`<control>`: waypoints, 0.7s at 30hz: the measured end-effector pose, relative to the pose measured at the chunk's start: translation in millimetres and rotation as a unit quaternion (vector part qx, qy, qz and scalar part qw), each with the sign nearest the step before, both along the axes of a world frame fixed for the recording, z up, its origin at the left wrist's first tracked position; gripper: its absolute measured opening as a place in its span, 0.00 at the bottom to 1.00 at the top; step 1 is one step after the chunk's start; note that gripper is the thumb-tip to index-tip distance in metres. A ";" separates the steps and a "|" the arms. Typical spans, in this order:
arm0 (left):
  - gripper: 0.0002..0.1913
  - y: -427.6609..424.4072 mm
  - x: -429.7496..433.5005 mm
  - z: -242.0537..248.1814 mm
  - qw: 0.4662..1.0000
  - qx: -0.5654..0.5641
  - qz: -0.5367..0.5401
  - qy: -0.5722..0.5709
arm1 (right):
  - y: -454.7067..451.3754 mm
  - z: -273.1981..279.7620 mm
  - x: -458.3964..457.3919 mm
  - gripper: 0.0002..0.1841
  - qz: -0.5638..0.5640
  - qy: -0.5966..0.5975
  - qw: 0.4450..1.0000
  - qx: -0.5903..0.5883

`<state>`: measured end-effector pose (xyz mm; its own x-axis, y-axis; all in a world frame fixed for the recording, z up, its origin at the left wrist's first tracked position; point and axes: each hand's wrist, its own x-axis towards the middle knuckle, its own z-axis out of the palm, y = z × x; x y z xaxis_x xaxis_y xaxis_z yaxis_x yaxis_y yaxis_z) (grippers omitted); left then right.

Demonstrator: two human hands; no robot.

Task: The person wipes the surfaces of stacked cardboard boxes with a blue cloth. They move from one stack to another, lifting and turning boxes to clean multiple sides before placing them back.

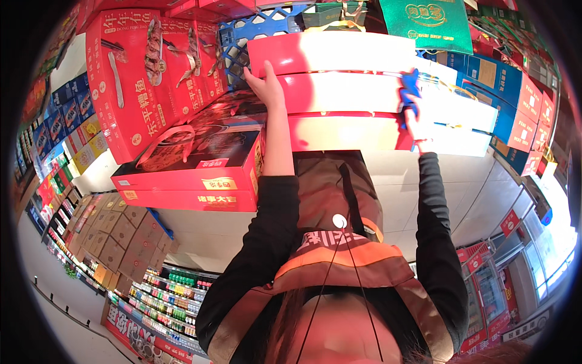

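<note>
Red gift boxes [336,93] are stacked directly in front of me, their faces partly bleached by glare. My left hand [269,88] rests against the left end of the upper boxes, fingers spread. At the right end of the stack, my right hand [413,120] is blurred and holds a crumpled blue cloth [410,86] against the boxes. To the left lies a pair of red gift boxes with a dark printed top [204,145], the upper one with a pink ribbon handle. Behind it stand large red gift boxes [132,86] with ribbon handles.
A blue plastic crate [232,59] shows behind the stack, beside a green gift bag [427,22]. Blue gift boxes [486,77] are piled to the right. Brown cartons [109,232] and drink shelves [173,295] stand at lower left; glass-door refrigerators [486,286] at lower right.
</note>
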<state>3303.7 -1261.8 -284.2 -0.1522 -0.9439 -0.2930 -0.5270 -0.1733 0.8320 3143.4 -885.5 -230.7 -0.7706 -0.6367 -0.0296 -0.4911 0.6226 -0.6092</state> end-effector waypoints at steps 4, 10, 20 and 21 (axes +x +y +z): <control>0.25 -3.6 -12.6 -9.2 0.994 0.025 0.067 -0.084 | 4.3 -4.5 -58.2 0.21 -0.170 0.088 0.980 -0.052; 0.23 15.3 -22.6 -0.6 0.965 -0.106 0.088 -0.223 | -178.5 -33.3 -51.5 0.17 -0.065 0.297 0.947 0.109; 0.22 7.5 -25.8 -2.0 0.955 -0.091 0.101 -0.264 | -306.9 -31.0 54.6 0.16 0.172 0.074 0.972 -0.146; 0.22 9.1 -26.1 -2.0 0.953 -0.092 0.097 -0.272 | -283.9 -31.7 35.8 0.20 0.157 0.067 0.982 -0.086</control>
